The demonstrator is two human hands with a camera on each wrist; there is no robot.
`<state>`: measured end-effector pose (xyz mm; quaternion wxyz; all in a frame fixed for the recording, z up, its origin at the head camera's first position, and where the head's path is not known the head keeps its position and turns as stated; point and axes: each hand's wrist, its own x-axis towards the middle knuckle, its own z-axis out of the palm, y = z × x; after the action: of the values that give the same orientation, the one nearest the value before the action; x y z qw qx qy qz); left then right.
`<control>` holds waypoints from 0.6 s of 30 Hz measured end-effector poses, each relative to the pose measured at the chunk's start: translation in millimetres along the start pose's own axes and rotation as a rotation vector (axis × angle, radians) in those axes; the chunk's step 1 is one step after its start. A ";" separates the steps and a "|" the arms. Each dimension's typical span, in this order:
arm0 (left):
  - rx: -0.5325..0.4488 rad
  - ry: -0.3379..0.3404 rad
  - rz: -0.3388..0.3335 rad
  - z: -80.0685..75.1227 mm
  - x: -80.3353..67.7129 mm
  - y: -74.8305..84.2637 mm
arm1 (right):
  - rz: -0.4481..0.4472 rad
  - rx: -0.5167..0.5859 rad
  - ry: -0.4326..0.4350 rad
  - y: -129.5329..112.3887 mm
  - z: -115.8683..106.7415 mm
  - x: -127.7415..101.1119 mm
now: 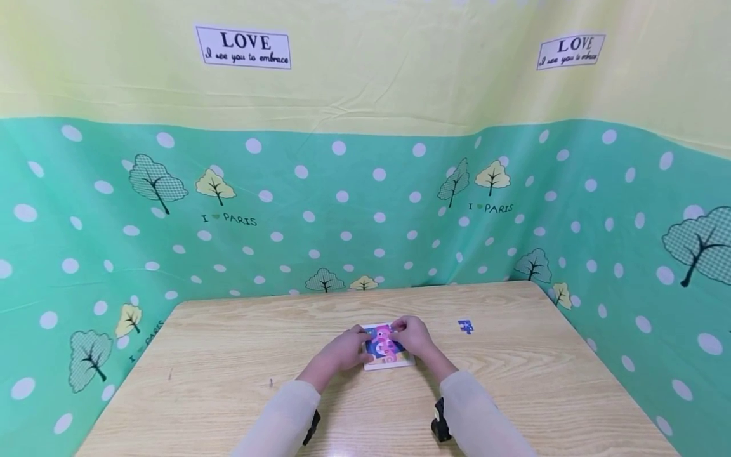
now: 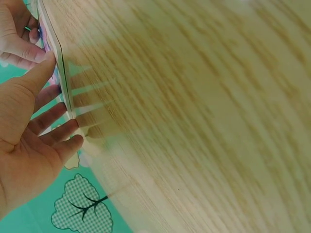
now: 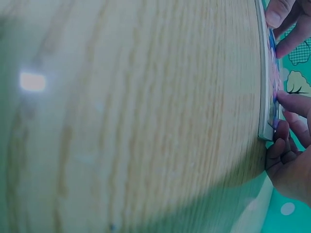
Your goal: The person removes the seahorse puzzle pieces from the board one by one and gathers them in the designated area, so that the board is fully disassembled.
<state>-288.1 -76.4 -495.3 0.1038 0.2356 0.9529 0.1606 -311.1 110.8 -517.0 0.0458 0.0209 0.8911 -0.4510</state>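
Note:
A small puzzle board [image 1: 388,353] with a pink and blue picture lies flat near the middle of the wooden table [image 1: 240,355]. My left hand [image 1: 358,346] rests against the board's left side. In the left wrist view its thumb and straight, spread fingers [image 2: 57,114] touch the board's edge [image 2: 62,73]. My right hand [image 1: 401,328] hovers over the board's far right part with curled fingers, pinching a puzzle piece down onto the picture. In the right wrist view that hand [image 3: 284,114] meets the board [image 3: 265,73] at its corner. A loose blue puzzle piece [image 1: 466,327] lies right of the board.
A green polka-dot cloth with trees [image 1: 342,209] walls the table in at the back and on both sides. Bare wood [image 1: 542,381] stretches around the board out to the table edges.

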 end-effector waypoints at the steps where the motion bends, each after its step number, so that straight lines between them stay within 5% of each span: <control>1: 0.000 0.001 0.000 0.4 0.0 -0.1 | -0.001 0.003 0.000 0.3 0.1 0.0; 18: 0.001 0.008 0.003 1.1 -0.3 -1.5 | -0.042 0.013 0.012 0.6 0.3 -0.9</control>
<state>-288.2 -77.4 -496.8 0.0995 0.2364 0.9530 0.1615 -310.2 110.8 -517.5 0.0308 0.0053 0.8886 -0.4576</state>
